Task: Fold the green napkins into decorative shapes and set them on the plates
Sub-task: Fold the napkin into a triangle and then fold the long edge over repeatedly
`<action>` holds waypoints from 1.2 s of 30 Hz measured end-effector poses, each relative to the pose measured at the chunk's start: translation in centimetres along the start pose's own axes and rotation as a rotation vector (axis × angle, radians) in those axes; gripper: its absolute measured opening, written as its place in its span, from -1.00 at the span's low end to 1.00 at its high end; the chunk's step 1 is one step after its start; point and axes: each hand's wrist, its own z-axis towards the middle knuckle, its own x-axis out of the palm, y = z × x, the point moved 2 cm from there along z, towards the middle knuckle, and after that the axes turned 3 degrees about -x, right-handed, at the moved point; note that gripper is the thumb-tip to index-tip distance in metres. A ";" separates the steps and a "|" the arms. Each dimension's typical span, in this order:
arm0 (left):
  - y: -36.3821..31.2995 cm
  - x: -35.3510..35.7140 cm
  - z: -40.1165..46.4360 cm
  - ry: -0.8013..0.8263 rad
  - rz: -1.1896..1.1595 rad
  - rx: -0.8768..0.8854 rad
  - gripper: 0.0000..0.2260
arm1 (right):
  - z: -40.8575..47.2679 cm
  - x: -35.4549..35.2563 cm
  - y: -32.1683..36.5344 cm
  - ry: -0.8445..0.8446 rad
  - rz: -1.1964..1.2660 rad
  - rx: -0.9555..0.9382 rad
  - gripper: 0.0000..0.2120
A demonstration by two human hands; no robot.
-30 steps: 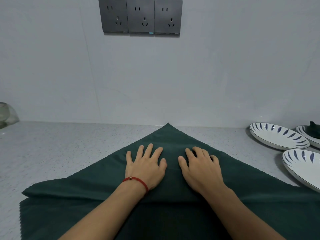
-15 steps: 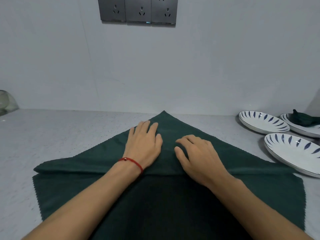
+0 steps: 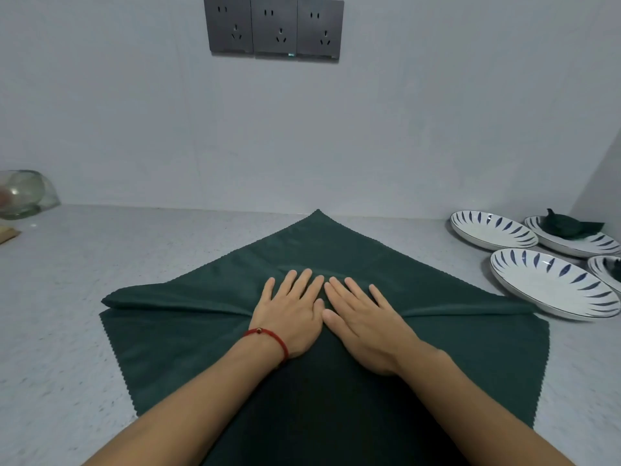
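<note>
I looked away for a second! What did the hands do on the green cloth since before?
The left hand and right hand slid together: a second ago they lay apart, now they touch side by side. The right fingers, curled half a second ago, are flat again. Nothing was picked up or let go. The green napkin stays spread with its fold, and the plates stay put.

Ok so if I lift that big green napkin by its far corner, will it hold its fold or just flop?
Probably flop. The green napkin drapes in soft rolled ridges rather than crisp creases, so it looks limp. Both hands, left hand and right hand, press flat to hold the fold. It seems light and may slide on the smooth counter.
</note>
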 end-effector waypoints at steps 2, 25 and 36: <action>0.0 -0.1 0.0 0.008 -0.003 0.008 -0.50 | -0.2 0.2 -0.1 -0.032 0.022 0.026 -0.38; -0.6 -0.4 -2.0 -0.025 -0.146 0.235 -0.51 | -1.8 -1.2 -2.1 -0.435 0.019 -0.188 -0.80; -0.1 -1.4 -1.7 -0.336 -0.196 0.374 -0.81 | -1.0 -0.9 -1.6 -0.444 -0.010 -0.188 -0.85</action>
